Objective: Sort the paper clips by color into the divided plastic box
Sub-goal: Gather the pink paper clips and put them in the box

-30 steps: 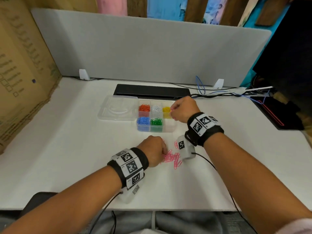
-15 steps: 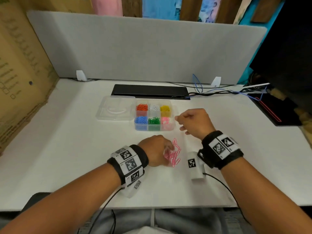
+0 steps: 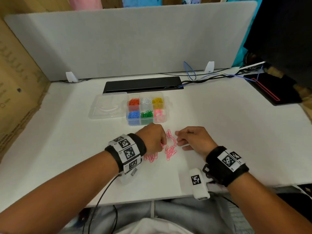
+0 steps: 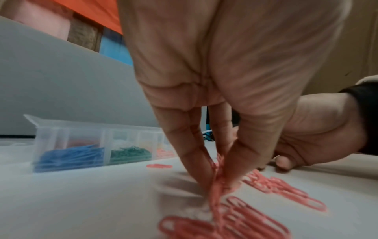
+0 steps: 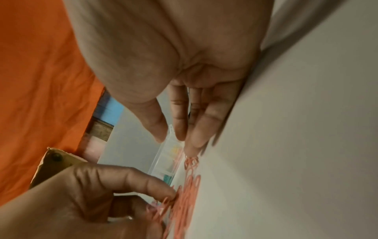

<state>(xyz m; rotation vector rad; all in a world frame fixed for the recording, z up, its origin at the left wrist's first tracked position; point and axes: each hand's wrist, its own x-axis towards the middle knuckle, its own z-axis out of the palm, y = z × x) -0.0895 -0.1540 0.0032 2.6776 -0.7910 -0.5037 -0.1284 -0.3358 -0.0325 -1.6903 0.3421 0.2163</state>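
A: What's nearest the fingers?

B: Loose pink paper clips [image 3: 170, 150] on the white desk [image 3: 67, 149], thin looped wire, some overlapping. They lie between the two hands and trail under the left hand [image 3: 152, 141]. Its fingers [image 4: 190, 145] are pressed together with the thumb, clamped on a small bunch of those clips.

A: And the right hand [image 3: 194, 141]?

B: Just beside the pile, resting on the desk. Its fingers [image 5: 196, 122] are loosely bent and slightly apart, holding nothing.

A: Beyond the fingers?

B: The divided plastic box [image 3: 166, 105], clear, six compartments: orange, white and yellow clips in the far row; blue, green and pink in the near row. Pink sits in the near-right compartment. Its clear lid [image 3: 108, 108] lies open to the left.
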